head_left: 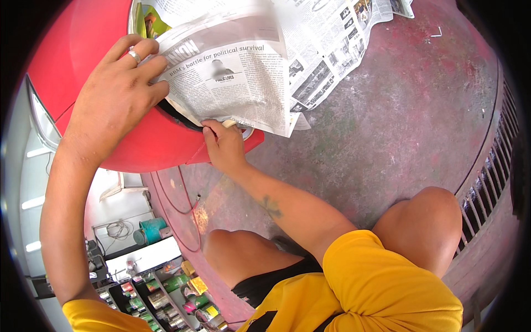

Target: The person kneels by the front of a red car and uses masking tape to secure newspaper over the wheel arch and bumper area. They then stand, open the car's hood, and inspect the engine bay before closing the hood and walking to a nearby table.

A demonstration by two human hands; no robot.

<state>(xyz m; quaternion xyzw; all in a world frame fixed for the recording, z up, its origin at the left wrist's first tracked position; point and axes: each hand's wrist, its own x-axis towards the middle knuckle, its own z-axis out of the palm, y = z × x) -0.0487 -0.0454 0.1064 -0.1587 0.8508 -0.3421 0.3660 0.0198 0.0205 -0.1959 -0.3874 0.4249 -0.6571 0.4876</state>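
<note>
A printed newspaper sheet (221,83) hangs over an opening in a glossy red car body panel (133,149). My left hand (119,88), with a ring on one finger, bends its fingers and thumb over the sheet's left edge, beside the panel. Lower down, my right hand (225,146) pinches at the sheet's bottom edge, close to the panel's lower rim. A short cream strip (229,123), which looks like masking tape, sticks out from between its fingers. A dark gap shows between paper and panel; what lies behind the paper is hidden.
More newspaper (326,50) spreads to the right. A stained concrete floor (376,138) runs to a metal drain grate (487,182). A red hose (196,227) lies on the floor. Shelves of cans (160,301) and a teal bucket (149,231) stand at the lower left.
</note>
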